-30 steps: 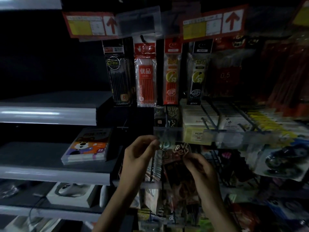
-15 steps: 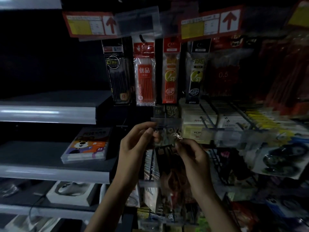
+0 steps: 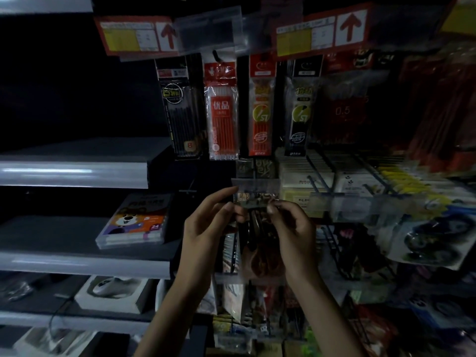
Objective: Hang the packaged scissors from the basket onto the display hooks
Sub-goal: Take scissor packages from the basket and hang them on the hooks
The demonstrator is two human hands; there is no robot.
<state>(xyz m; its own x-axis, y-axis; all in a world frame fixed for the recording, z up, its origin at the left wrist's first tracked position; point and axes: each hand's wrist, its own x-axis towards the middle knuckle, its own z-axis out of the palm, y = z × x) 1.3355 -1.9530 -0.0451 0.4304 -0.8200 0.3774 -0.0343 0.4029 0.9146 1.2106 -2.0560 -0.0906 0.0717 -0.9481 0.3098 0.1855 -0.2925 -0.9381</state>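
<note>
Grey metal shelves [image 3: 72, 173] are seen at nine o'clock of the view, and on the middle one a flat box printed with a cartoon bear [image 3: 136, 222] is laid. A white computer mouse in its carton [image 3: 113, 289] is set on the shelf below, toward eight o'clock. The left hand [image 3: 203, 233] is raised near the centre, and its grip is closed in a pinch on the upper left corner of the packaged scissors [image 3: 257, 243], thumb and forefinger pressed onto the clear wrap. The packet is held upright between both hands, its top edge just under a transparent label holder [image 3: 255, 185] at twelve o'clock from the fingertips. Whether the packet is already hung cannot be told in the dim light. The right hand [image 3: 296, 235] is placed at three o'clock of the packet, its grip narrowed onto the upper right corner. Higher up, at twelve o'clock, packs of pen refills [image 3: 221, 109] are hung in a row beneath red arrow signs [image 3: 322, 29]. Toward three o'clock, stacks of pale pads [image 3: 342, 176] are ranged along the display.
</note>
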